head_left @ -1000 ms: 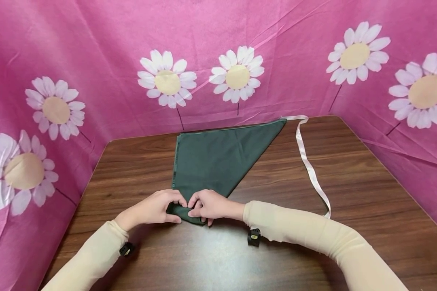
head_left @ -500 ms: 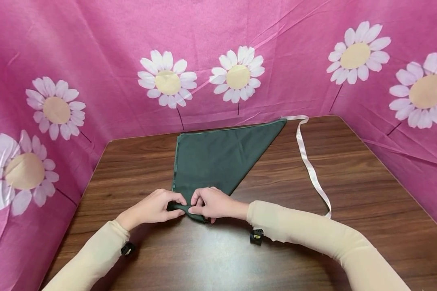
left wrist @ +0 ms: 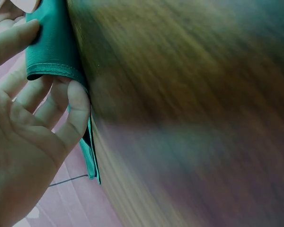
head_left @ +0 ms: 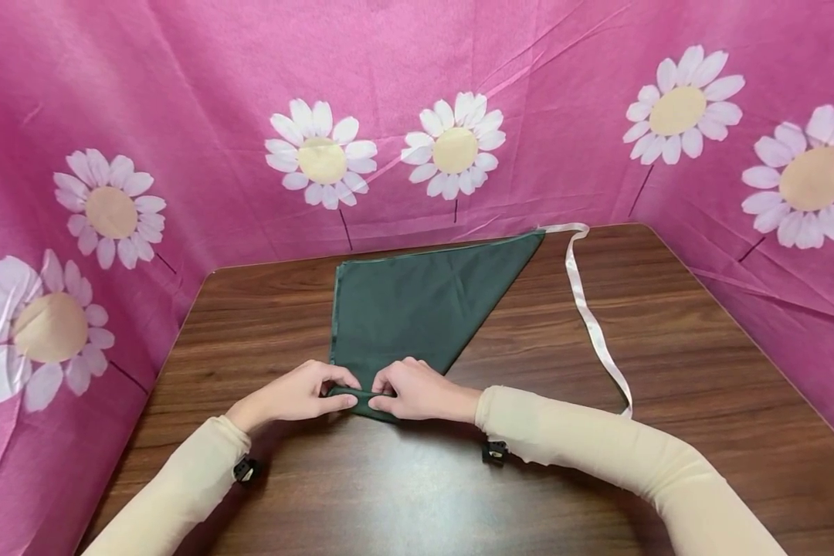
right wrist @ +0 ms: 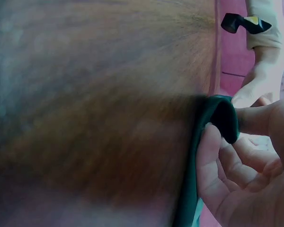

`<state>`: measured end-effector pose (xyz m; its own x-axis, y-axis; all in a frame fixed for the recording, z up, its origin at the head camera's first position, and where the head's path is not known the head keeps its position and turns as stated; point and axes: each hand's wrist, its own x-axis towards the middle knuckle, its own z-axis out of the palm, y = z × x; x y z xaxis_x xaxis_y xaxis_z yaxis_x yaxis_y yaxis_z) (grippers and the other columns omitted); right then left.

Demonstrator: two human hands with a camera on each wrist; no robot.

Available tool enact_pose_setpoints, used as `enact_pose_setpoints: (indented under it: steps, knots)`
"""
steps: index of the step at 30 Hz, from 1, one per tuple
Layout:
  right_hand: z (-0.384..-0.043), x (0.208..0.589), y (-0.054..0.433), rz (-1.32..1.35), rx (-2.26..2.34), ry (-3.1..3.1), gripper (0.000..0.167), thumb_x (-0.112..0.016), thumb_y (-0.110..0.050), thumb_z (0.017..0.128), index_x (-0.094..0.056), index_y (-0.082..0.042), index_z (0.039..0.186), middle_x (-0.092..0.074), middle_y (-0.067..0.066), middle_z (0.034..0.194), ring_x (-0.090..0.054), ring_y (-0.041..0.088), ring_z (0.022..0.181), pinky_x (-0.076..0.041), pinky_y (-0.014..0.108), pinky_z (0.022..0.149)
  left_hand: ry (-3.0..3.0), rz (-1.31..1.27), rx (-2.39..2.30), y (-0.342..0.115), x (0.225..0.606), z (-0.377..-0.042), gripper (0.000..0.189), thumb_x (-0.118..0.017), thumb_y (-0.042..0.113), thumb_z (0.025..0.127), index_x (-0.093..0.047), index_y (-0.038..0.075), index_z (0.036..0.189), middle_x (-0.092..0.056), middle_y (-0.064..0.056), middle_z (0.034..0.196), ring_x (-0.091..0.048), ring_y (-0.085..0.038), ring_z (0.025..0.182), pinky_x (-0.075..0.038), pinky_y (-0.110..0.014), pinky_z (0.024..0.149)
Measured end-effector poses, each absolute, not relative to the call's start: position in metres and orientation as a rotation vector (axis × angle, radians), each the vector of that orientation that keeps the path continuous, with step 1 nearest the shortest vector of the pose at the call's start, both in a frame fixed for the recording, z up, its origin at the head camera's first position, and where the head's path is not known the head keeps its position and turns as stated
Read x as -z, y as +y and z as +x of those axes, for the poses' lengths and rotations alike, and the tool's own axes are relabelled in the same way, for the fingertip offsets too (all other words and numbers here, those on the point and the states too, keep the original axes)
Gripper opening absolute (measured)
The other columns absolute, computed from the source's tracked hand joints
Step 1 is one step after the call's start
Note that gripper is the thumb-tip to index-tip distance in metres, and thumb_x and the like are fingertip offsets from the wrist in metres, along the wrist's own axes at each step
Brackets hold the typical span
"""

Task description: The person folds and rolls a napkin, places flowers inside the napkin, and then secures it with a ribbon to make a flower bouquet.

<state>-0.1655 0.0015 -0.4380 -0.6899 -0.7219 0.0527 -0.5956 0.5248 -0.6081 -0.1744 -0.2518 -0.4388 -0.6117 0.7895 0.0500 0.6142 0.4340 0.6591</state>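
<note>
A dark green cloth (head_left: 417, 301) lies flat on the table, tapering to a point at the far right. Its near end is turned up in a small rolled fold. My left hand (head_left: 299, 392) pinches the left part of that fold, thumb on the near side. In the left wrist view the stitched hem of the roll (left wrist: 54, 52) curves between thumb and fingers. My right hand (head_left: 417, 392) pinches the fold just to the right, the two thumbs almost meeting. The right wrist view shows the curled cloth edge (right wrist: 222, 116) between that hand's thumb and fingers.
From the cloth's far right corner a white ribbon (head_left: 584, 301) trails forward over the brown wooden table (head_left: 667, 332). A pink sheet printed with daisies (head_left: 215, 116) hangs around the back and sides. Small black devices (head_left: 495, 452) sit at both wrists.
The fold in the near end has become flatter and narrower. My right hand has shifted slightly right along it, while my left hand stays nearly in place.
</note>
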Motion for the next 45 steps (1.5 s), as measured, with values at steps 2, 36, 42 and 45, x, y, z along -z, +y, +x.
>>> enact_pose_setpoints:
  steps: [2,36,42,45]
  knots:
    - [-0.167,0.439,0.002,-1.087,0.931,2.529,0.007,-0.075,-0.022,0.094,-0.076,-0.016,0.09,-0.059,-0.016,0.061,-0.054,-0.001,0.056,-0.046,0.022,0.063,2.43,1.173,-0.956,-0.252,0.439,-0.173,0.018,-0.071,0.02,0.097,-0.072,0.012,0.113,-0.07,0.011,0.093,-0.048,0.0,0.059,-0.045,-0.022,0.055]
    - [-0.173,0.442,0.012,-0.775,1.068,2.271,0.01,-0.071,-0.016,0.096,-0.067,-0.016,0.086,-0.069,-0.006,0.066,-0.06,0.017,0.048,-0.054,0.031,0.047,2.731,1.433,-0.731,-0.239,0.439,-0.17,0.014,-0.074,0.008,0.092,-0.072,0.011,0.106,-0.063,0.001,0.106,-0.059,-0.014,0.098,-0.051,-0.036,0.087]
    - [-0.173,0.443,0.01,-0.796,1.038,2.268,0.012,-0.071,-0.015,0.095,-0.066,-0.017,0.084,-0.067,-0.006,0.065,-0.058,0.015,0.046,-0.054,0.031,0.047,2.641,1.498,-0.606,-0.237,0.432,-0.166,0.027,-0.082,0.02,0.086,-0.071,0.015,0.109,-0.064,0.006,0.107,-0.058,-0.011,0.1,-0.05,-0.036,0.088]
    - [-0.172,0.442,0.012,-0.816,1.028,2.261,0.012,-0.071,-0.015,0.095,-0.067,-0.017,0.084,-0.067,-0.006,0.064,-0.058,0.015,0.046,-0.054,0.031,0.046,2.627,1.469,-0.586,-0.235,0.431,-0.166,0.026,-0.082,0.016,0.084,-0.072,0.016,0.108,-0.065,0.006,0.107,-0.058,-0.011,0.1,-0.051,-0.034,0.089]
